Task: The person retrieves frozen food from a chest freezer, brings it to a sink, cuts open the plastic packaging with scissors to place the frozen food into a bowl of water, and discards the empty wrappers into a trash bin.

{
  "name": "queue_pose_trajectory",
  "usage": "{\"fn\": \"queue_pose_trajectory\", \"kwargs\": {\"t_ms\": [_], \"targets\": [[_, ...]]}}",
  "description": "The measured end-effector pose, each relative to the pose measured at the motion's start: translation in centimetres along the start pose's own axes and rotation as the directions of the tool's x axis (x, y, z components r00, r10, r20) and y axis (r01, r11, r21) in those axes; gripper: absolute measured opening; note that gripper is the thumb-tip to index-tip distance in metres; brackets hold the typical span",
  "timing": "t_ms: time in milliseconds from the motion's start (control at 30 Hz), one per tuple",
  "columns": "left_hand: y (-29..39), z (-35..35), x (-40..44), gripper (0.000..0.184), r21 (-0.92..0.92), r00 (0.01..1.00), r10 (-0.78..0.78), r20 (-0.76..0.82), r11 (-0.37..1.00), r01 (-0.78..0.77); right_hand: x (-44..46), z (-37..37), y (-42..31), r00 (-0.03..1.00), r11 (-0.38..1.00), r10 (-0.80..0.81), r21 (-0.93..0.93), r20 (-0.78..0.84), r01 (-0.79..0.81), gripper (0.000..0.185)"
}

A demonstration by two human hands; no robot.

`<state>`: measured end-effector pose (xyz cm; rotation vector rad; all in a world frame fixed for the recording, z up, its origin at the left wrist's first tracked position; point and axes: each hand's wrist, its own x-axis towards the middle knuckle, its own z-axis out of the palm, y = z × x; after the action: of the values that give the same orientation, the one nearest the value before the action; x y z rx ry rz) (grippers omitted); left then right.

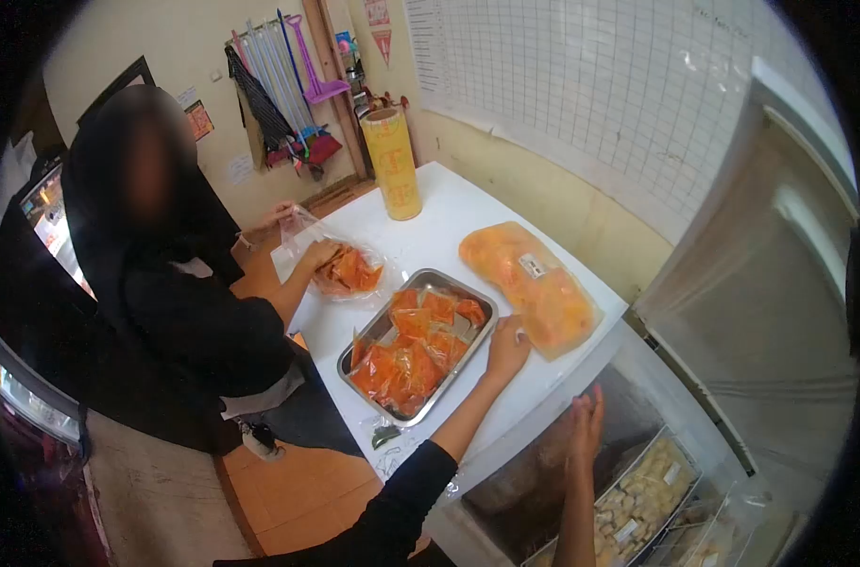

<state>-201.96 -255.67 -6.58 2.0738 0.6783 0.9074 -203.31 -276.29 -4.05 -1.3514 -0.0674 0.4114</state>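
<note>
My left hand (507,350) is on the white table (430,198), between the metal tray (491,317) and a large clear bag of orange food (534,283). Its fingers are curled together close to the bag's edge; whatever they may hold is hidden. Small clear packets of orange food (411,364) lie in the tray. My right hand (586,425) is raised over the open chest freezer (524,491), fingers apart and nothing in them.
Across the table a person in black (184,302) has both hands at a plastic bag of orange packets (349,269). A yellow film roll (392,165) stands upright at the back. Bags of pale pieces (642,491) lie in the freezer. Its raised lid (751,283) is at right.
</note>
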Motion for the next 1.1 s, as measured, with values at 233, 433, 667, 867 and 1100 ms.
{"fn": "queue_pose_trajectory", "kwargs": {"t_ms": [233,433,667,867,1100], "targets": [[0.9,-5.4,-8.4,0.025,-0.063,0.999,-0.038,0.035,0.997,0.04,-7.4,-5.2,2.1,0.987,0.991,0.0,-0.132,0.159,0.021,0.024],[3.0,-10.7,-14.9,0.009,-0.008,0.988,-0.135,0.076,0.991,0.135,-12.5,-5.6,1.0,0.983,0.987,0.055,-0.158,0.172,-0.028,0.011],[3.2,-14.2,-18.4,0.015,0.134,0.988,-0.131,0.084,0.984,0.119,-15.9,-8.4,4.5,0.959,0.974,0.104,-0.221,0.262,-0.045,0.01],[2.6,-16.6,-18.6,0.012,0.077,0.991,-0.068,0.112,0.995,0.06,-16.2,-7.3,6.2,0.958,0.962,0.163,-0.256,0.236,-0.101,0.009],[1.5,-20.4,-19.8,0.008,0.07,0.992,-0.107,-0.059,0.991,0.111,-12.8,3.8,1.1,0.904,0.934,-0.02,-0.316,0.428,0.17,0.011]]}}
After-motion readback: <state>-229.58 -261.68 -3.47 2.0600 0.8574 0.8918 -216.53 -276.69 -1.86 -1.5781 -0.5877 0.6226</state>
